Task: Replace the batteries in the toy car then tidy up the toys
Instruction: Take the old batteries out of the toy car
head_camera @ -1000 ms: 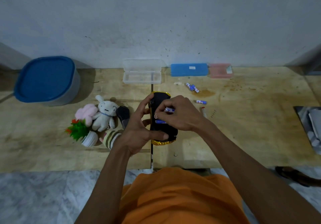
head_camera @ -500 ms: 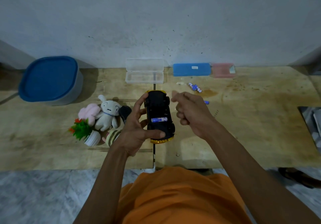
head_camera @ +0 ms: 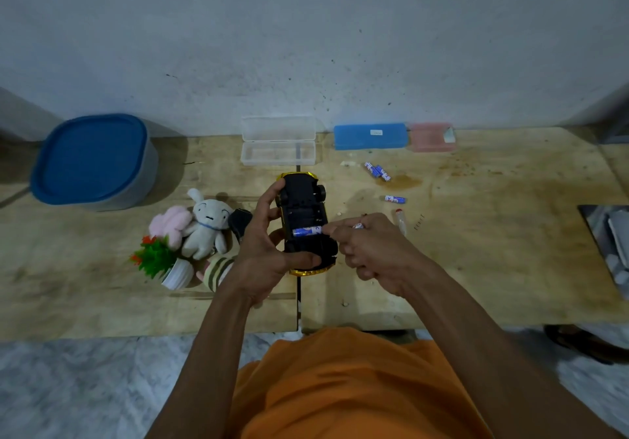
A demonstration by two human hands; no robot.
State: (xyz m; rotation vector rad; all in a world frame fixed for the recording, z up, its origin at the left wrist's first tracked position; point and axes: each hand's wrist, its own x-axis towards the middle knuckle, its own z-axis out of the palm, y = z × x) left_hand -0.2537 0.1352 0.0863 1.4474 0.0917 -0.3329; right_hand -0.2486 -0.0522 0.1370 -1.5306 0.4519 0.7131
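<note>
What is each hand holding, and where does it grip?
Left hand grips the upturned toy car by its sides. Right hand pinches a battery at its end.

A single head-worn wide-angle view looks forward and steeply down from above the person's chest. It faces the wall (head_camera: pixel 306 29) across the table (head_camera: pixel 476 268), with both hands near frame centre. The edges bow outward.
</note>
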